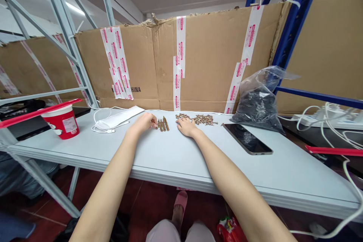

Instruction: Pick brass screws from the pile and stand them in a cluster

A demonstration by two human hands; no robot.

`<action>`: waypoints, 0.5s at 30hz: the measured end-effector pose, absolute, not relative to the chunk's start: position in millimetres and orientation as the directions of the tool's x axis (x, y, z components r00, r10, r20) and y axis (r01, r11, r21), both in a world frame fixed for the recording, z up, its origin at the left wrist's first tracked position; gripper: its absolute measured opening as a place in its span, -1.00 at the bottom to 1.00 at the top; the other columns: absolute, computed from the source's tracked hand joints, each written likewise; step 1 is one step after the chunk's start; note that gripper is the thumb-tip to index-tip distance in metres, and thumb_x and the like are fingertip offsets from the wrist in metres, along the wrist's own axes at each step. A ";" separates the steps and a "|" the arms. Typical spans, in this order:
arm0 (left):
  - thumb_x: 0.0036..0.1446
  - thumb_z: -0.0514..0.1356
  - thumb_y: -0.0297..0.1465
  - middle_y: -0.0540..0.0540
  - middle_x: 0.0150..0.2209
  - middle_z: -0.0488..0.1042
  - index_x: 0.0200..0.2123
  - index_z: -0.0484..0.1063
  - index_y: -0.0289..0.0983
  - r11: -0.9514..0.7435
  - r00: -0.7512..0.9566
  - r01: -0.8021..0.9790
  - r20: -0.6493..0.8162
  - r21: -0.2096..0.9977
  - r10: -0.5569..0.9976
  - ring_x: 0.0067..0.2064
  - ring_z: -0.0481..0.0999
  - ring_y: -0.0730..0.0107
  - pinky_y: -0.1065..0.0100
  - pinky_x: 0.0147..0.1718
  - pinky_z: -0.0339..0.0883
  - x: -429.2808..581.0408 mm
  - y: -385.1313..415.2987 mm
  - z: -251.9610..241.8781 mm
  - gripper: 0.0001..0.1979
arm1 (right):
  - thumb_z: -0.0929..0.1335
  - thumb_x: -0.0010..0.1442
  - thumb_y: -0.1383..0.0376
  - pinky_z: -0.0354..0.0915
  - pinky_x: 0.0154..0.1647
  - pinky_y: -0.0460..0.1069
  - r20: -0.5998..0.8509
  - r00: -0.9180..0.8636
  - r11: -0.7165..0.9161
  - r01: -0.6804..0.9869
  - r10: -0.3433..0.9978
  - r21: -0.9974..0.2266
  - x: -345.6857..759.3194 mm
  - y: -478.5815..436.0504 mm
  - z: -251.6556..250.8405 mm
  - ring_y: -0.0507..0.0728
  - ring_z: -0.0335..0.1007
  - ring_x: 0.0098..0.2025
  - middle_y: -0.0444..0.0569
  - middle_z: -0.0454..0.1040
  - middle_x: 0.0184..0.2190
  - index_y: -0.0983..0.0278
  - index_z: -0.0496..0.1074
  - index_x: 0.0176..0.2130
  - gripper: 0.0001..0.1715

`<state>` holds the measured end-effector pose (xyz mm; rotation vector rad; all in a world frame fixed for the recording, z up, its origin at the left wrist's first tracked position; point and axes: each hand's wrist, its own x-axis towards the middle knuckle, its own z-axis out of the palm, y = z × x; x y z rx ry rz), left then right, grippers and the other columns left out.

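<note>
My left hand (145,121) rests on the grey-white tabletop with its fingers curled together. Its fingertips are at the left end of several short rows of small brass-coloured metal pieces (163,124); whatever they pinch is too small to make out. My right hand (185,126) lies palm down with fingers stretched out, touching the near left edge of a loose heap of similar brass-coloured pieces (203,119). Part of the heap beyond the fingers (182,115) is partly covered by them.
A black phone (247,138) lies right of the heap, before a clear plastic bag of dark material (256,107). On the left are a red paper cup (62,123) and a white power strip (120,117) with cable. A cardboard wall (210,56) closes the back.
</note>
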<state>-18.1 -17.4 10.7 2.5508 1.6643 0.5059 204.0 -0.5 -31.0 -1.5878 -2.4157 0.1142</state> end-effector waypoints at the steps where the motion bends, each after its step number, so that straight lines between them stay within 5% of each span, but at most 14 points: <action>1: -0.11 0.11 -0.49 0.01 -0.59 0.45 -0.55 0.47 -0.27 -0.428 0.374 0.875 0.243 0.225 0.895 -0.54 0.34 0.48 0.47 -0.49 0.11 -17.4 -16.8 9.9 -0.87 | 0.06 0.21 0.26 -0.17 0.11 0.32 0.159 -0.376 0.403 0.892 0.913 -0.204 204.0 -0.7 -30.8 0.22 -0.01 0.16 0.06 0.18 0.13 0.21 0.21 0.07 -0.54; 15: -0.08 0.12 -0.42 0.01 -0.60 0.44 -0.52 0.46 -0.29 -0.466 0.407 0.835 0.242 0.293 0.881 -0.57 0.33 0.50 0.47 -0.49 0.14 -17.6 -6.2 0.4 -0.88 | 0.05 0.23 0.25 -0.17 0.11 0.33 0.131 -0.371 0.391 0.900 0.919 -0.195 204.3 -0.1 -30.3 0.22 -0.02 0.17 0.07 0.17 0.14 0.20 0.19 0.09 -0.52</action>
